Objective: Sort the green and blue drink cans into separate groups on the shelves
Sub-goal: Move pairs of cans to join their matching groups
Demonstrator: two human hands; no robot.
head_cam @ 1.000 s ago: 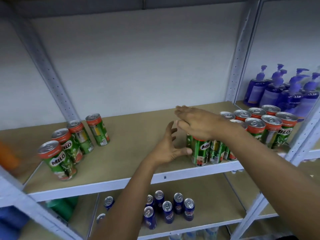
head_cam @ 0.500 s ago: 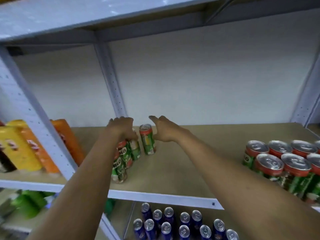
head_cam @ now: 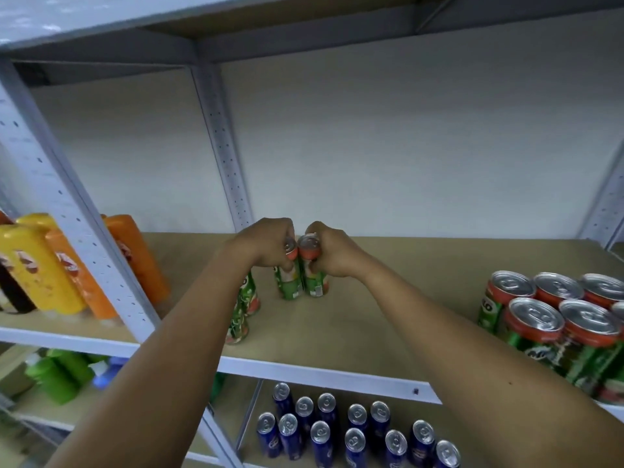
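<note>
Two green cans stand side by side at the back left of the middle shelf (head_cam: 388, 298). My left hand (head_cam: 266, 243) grips the left green can (head_cam: 288, 282) near its top. My right hand (head_cam: 329, 251) grips the right green can (head_cam: 315, 278) the same way. Two more green cans (head_cam: 243, 309) stand in front of them, partly hidden by my left forearm. A large group of green cans (head_cam: 553, 319) fills the shelf's right end. Several blue cans (head_cam: 337, 430) stand on the shelf below.
Yellow and orange tubes (head_cam: 50, 265) stand in the left bay behind a grey upright post (head_cam: 67, 211). Green and blue bottles (head_cam: 64, 373) lie on the lower left shelf. Bare board lies between the two green groups.
Both hands have come together and closed on the two rear green cans, which now stand touching. The view has shifted slightly down and closer.
</note>
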